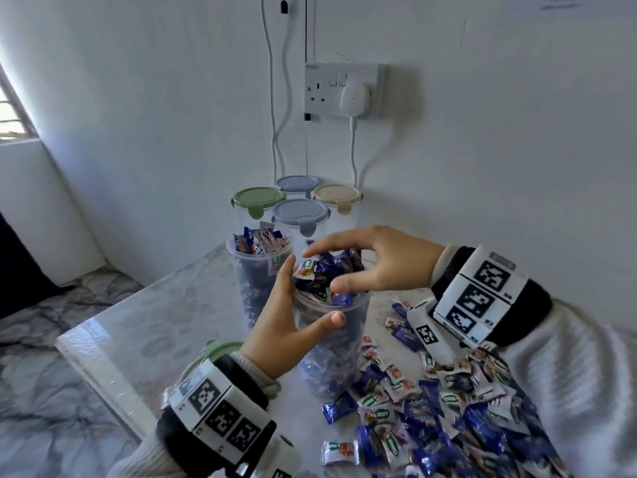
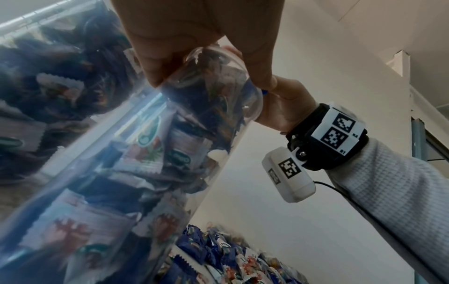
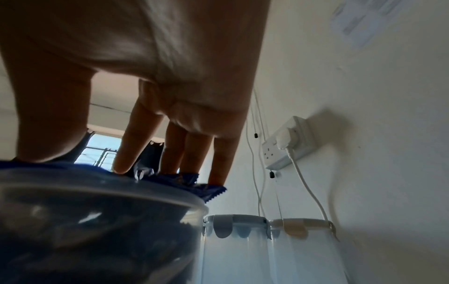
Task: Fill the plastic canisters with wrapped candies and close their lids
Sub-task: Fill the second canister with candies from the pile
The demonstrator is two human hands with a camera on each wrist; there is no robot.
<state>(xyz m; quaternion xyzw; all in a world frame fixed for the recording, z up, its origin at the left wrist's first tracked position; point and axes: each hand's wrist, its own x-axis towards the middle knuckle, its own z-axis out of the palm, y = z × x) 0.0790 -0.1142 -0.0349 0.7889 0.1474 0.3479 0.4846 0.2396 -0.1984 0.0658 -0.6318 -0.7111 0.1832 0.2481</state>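
The left hand (image 1: 280,334) wraps the side of an overfull clear canister (image 1: 332,343) standing on the marble table (image 1: 144,326) — thumb and fingers curled round its wall. The right hand (image 1: 372,260), fingers spread and straight, presses down on the heaped wrapped candies (image 1: 324,276) at its rim — loose candies (image 1: 431,419) lie just beside.

Inventory, as observed: 6 plastic canisters stood on the table, 2 open canisters (image 1: 331,326) heaped with candies, 4 lidded canisters (image 1: 300,215) behind. Lids numbered 2 blue, 1 green, 1 beige; 1 loose green lid (image 1: 220,350). Loose wrapped candies (image 1: 448,408) were too many to count.
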